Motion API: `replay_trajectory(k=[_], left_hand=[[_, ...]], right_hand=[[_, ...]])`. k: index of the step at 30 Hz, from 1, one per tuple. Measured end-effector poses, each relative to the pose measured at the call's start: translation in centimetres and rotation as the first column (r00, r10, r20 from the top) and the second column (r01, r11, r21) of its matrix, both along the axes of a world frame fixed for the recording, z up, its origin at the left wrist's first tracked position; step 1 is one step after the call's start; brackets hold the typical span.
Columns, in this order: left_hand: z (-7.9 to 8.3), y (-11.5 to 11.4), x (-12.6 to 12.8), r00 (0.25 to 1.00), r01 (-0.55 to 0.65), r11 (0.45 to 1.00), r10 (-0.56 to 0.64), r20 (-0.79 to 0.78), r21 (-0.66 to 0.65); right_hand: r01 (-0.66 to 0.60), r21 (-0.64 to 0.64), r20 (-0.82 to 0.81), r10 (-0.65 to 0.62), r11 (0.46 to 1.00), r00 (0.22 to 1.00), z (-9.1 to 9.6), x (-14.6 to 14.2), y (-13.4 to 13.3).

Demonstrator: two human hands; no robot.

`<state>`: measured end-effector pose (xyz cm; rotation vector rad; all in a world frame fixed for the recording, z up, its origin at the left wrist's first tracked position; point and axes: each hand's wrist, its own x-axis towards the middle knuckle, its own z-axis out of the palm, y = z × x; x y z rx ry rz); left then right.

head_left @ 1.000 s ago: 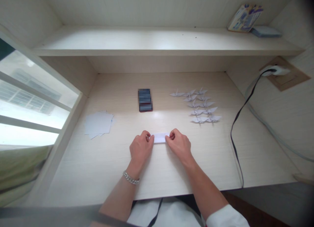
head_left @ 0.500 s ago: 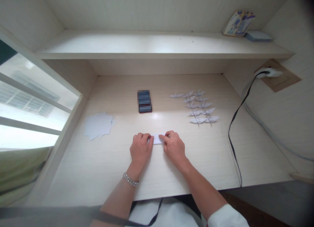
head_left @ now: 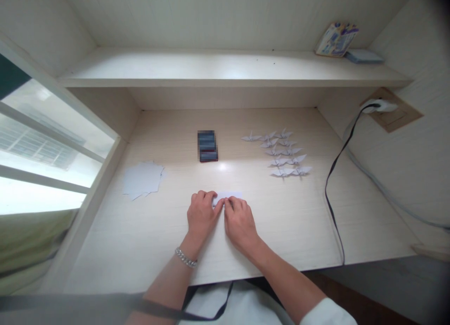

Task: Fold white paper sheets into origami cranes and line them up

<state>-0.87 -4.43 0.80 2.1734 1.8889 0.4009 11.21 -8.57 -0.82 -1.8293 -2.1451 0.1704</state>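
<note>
A folded white sheet of paper (head_left: 230, 194) lies on the desk in front of me, partly covered by my fingers. My left hand (head_left: 203, 212) is closed on its left end, thumb reaching in along the near edge. My right hand (head_left: 241, 219) has its fingers pinched together at the middle of that near edge, right beside the left thumb. Further right stand several white origami cranes (head_left: 283, 172), grouped in short rows. To the left is a loose stack of white paper sheets (head_left: 144, 179).
A dark phone-like object (head_left: 207, 146), blurred out, lies behind the paper. A black cable (head_left: 328, 184) runs from the wall socket (head_left: 393, 111) down the desk's right side. The shelf (head_left: 197, 67) above holds a small box (head_left: 336, 40) and a flat pale-blue item (head_left: 364, 56).
My right hand has slid left and nearer, from the paper's right end to the middle of its near edge. The left thumb has shifted right to meet it.
</note>
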Motion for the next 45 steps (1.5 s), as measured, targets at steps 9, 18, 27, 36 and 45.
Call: replay_trajectory(k=[9, 18, 27, 36, 45], left_hand=[[0.0, -0.1, -4.0, 0.997, 0.043, 0.999, -0.042, 0.06, -0.001], [-0.2, 1.1, -1.9, 0.976, 0.185, 0.981, -0.19, 0.107, 0.057], [0.4, 1.1, -1.5, 0.987, 0.161, 0.987, -0.162, 0.017, 0.003], [1.3, 1.4, -0.3, 0.983, 0.169, 0.98, -0.175, -0.053, -0.106], [2.6, 1.4, 0.5, 0.981, 0.079, 0.96, -0.123, -0.149, -0.269]], right_hand=[[-0.115, -0.034, -0.032, 0.114, 0.993, 0.993, 1.0, 1.4, -1.1], [-0.22, -0.031, -0.016, 0.219, 0.975, 0.975, 1.3, 1.7, -0.4], [-0.119, -0.042, 0.028, 0.12, 0.992, 0.992, 0.6, 4.1, -1.5], [-0.138, -0.028, 0.002, 0.138, 0.99, 0.99, 0.4, 4.3, -1.3], [-0.158, 0.018, -0.093, 0.159, 0.987, 0.983, 0.6, 4.6, -0.3]])
